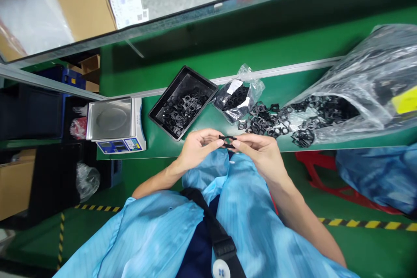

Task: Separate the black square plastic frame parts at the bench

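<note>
Between my two hands, near the table's front edge, is a small black ring-shaped plastic part (pixel 227 137). My left hand (pixel 202 147) pinches its left end with thumb and fingers. Its right end is gripped by my right hand (pixel 256 147) in the same way. Just beyond my hands lies a loose heap of similar black parts (pixel 263 119). A black tray (pixel 198 79) holding many more of them sits to the left, beside a small clear bag (pixel 233 95) with black parts inside.
A large clear plastic bag (pixel 365 69) lies at the right with black parts spilling from its mouth. At the left stands a weighing scale (pixel 114 119). A metal-edged shelf (pixel 182 13) crosses above the green table (pixel 156 82). A red stool (pixel 321 169) is at the lower right.
</note>
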Tool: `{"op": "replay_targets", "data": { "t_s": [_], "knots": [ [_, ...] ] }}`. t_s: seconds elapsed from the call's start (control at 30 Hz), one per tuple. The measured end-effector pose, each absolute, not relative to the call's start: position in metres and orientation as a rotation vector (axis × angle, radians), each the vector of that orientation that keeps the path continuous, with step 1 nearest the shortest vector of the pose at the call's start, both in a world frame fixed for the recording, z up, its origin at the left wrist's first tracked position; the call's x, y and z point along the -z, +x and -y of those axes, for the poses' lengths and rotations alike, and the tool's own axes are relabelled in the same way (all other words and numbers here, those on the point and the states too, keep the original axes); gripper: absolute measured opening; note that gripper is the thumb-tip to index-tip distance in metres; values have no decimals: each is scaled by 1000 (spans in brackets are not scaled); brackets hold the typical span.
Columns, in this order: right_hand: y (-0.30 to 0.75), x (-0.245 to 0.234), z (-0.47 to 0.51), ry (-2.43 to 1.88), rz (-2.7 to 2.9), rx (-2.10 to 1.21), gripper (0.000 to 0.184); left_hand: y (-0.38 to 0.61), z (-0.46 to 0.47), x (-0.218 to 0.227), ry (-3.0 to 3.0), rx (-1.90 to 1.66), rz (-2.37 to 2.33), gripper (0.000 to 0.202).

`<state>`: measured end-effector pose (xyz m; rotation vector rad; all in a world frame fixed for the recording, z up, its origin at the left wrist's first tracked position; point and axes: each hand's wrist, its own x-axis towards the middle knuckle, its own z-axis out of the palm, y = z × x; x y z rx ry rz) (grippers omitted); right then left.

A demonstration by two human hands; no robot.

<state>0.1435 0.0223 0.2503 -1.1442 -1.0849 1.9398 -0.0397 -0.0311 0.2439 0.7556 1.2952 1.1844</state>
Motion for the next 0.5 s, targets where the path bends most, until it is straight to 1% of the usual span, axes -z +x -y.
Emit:
{"op": "replay_targets", "data": {
  "t_s": [0.27, 0.5],
  "knots": [
    [140, -250, -18, -1114, 1008, -1947, 31, -37, 27, -243, 516, -1114, -1081, 44],
    [141, -248, -19, -1116, 963, -1952, 31, -46, 29, -242, 698, -1150, -1215, 42]
  ]
}}
